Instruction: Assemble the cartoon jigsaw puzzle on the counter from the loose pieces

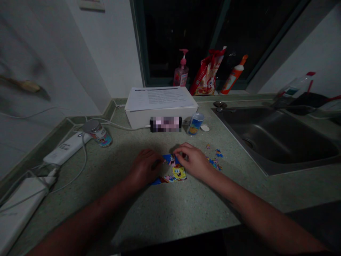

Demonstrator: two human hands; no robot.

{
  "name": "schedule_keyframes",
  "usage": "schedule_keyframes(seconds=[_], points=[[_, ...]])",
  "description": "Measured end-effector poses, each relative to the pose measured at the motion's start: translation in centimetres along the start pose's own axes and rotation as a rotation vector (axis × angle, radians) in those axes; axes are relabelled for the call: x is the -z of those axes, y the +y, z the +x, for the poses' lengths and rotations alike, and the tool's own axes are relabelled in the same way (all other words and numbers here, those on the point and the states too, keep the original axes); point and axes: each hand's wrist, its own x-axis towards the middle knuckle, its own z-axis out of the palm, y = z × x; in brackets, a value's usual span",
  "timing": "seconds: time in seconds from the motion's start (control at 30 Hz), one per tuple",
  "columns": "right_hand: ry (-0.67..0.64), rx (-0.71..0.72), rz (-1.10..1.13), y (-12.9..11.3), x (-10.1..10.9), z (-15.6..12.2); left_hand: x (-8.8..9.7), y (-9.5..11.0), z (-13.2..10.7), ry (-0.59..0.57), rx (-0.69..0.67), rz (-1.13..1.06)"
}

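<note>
A partly assembled cartoon jigsaw puzzle [172, 171] lies flat on the speckled green countertop [133, 209], with a yellow SpongeBob figure visible on it. My left hand [145, 167] rests against its left side, and nothing shows in that hand. My right hand [193, 161] has its fingertips on the puzzle's upper edge, hiding that part. I cannot tell whether those fingers pinch a piece. Several loose blue and yellow puzzle pieces [214, 160] lie just right of my right hand.
A steel sink [269, 137] lies to the right. Behind stand a paper-topped white box [160, 121], a small blue cup [195, 124], and a printed can [98, 133] at left. White power adapters [66, 149] and cables lie along the left side.
</note>
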Motion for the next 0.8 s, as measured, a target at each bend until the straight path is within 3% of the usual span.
schedule_keyframes(seconds=[0.27, 0.6, 0.8], points=[[-0.193, 0.172, -0.256, -0.44, 0.45, -0.45, -0.27, 0.13, 0.28, -0.06, -0.029, 0.063], [-0.218, 0.254, -0.33, -0.54, 0.1, -0.79, -0.51, 0.09, 0.17, -0.132, -0.015, 0.107], [-0.228, 0.268, -0.331, -0.45, -0.02, -1.07, -0.31, 0.08, 0.06, -0.111, -0.053, 0.111]])
